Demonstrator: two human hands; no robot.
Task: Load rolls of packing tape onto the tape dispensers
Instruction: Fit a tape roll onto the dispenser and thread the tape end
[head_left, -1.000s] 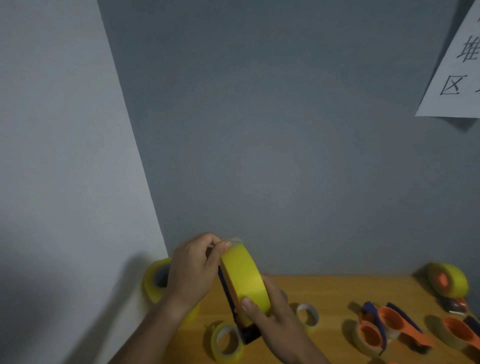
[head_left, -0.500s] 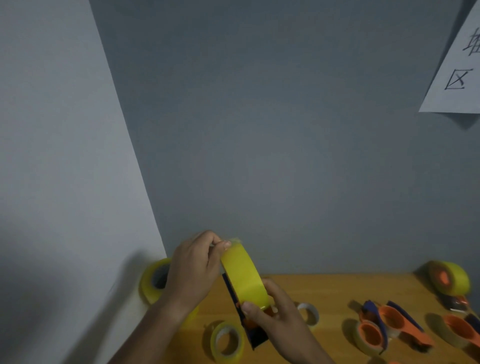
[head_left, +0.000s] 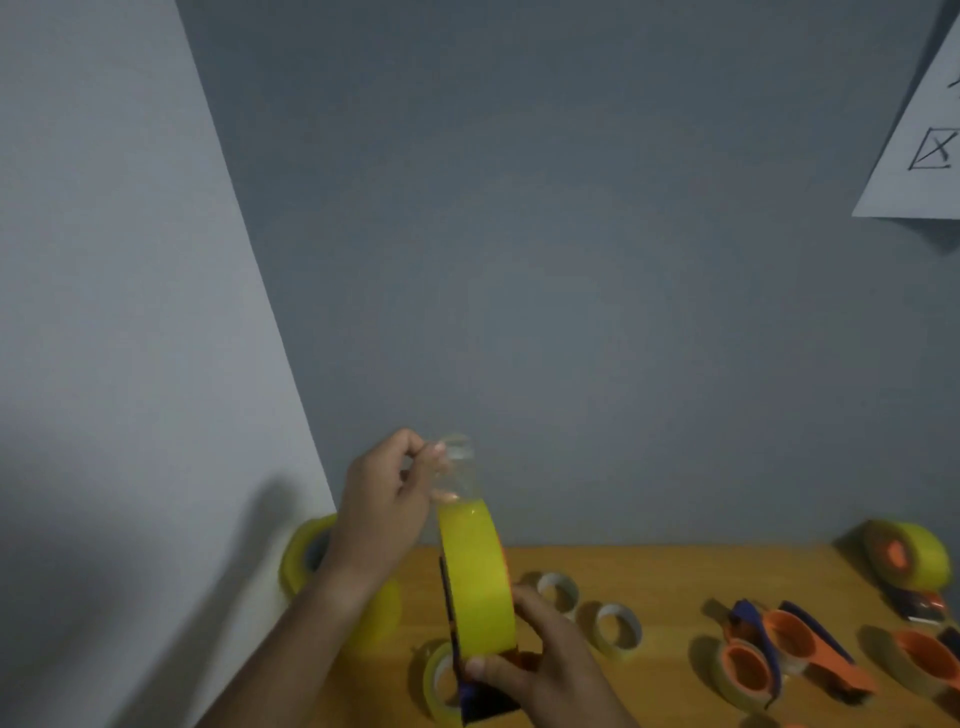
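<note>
Our right hand (head_left: 540, 670) grips the dispenser (head_left: 483, 693) with its yellow roll (head_left: 478, 577) above the worktop (head_left: 675, 577), while our left hand (head_left: 384, 509) pinches the loose tape end (head_left: 457, 467) toward twelve o'clock, likely for threading.

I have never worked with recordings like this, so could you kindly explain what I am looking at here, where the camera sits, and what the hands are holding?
There is no machine here: a person works with bare hands, and the single camera sits on their head, looking forward and down.

The right hand grips a tape dispenser that carries a yellow tape roll. The left hand pinches the clear loose end of the tape, drawn up off the roll.

Below is a wooden table against a grey wall. On it lie more yellow rolls, two small cardboard cores, and orange and blue dispensers. One at the far right already carries a roll. A paper sheet hangs on the wall, top right.
</note>
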